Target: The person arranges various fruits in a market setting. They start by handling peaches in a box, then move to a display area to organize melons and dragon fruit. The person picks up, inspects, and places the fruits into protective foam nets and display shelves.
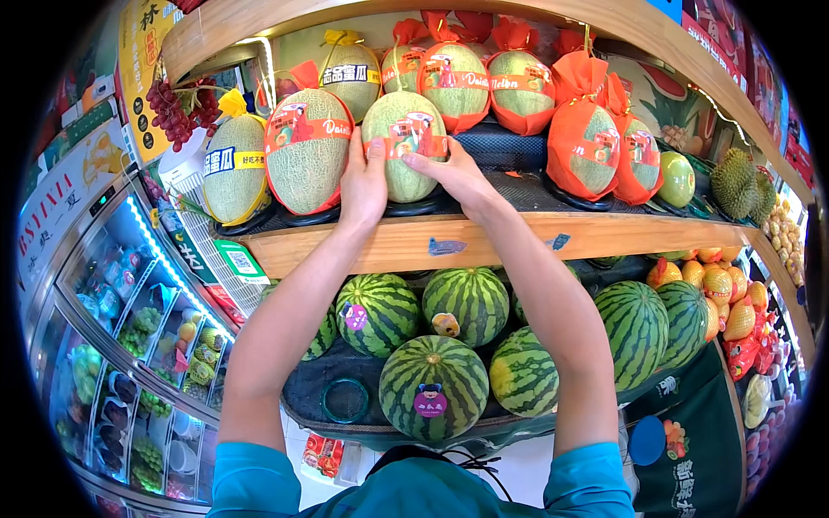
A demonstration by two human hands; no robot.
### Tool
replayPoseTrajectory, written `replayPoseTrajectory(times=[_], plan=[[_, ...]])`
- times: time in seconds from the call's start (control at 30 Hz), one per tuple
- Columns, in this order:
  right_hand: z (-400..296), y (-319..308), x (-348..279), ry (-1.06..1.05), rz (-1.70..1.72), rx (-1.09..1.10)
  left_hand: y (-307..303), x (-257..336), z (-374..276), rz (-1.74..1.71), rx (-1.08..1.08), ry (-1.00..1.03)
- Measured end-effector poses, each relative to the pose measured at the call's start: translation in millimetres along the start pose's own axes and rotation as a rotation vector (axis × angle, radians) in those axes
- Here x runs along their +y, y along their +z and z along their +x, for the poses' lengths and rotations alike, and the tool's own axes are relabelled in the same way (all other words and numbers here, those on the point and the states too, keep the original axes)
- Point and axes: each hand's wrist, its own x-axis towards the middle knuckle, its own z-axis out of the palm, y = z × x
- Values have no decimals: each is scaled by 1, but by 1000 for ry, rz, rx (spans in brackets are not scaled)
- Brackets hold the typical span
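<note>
A netted melon point(409, 175) with a red printed band stands upright on a black ring on the wooden-edged shelf. My left hand point(364, 178) lies against its left side and my right hand point(454, 176) against its right side, the thumb on the front near the band. Close to my left hand stands a larger netted melon point(307, 181) in a red wrap. Farther left is a melon point(234, 165) with a yellow band. Behind the held melon are several more wrapped melons point(453, 97).
A wooden shelf edge point(388, 238) runs below my hands. Under it lie several striped watermelons point(434, 388) and an unoccupied ring point(344, 400). To the right are red-wrapped melons point(583, 146) and a durian point(735, 184). A glass-door fridge point(142, 337) stands left; red grapes point(178, 113) hang upper left.
</note>
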Motion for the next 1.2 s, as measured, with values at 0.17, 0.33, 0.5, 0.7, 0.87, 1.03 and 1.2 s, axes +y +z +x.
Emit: replayPoseTrajectory(times=[0.17, 0.33, 0.5, 0.7, 0.87, 1.03, 1.2], plan=[[11, -7, 21, 20, -74, 57, -7, 12, -22, 118, 40, 89], [6, -1, 15, 16, 13, 57, -14, 9, -42, 137, 97, 248], [6, -2, 17, -95, -96, 159, -9, 7, -41, 147, 120, 295], [11, 1, 19, -494, -480, 338, -11, 10, -40, 162, 110, 270], [46, 0, -4, -430, -417, 329, -11, 5, -38, 204, 116, 272], [82, -1, -10, -350, -304, 424, -5, 8, -37, 236, 123, 318], [85, 11, 4, -492, -321, 496, -3, 9, -37, 203, 130, 339]])
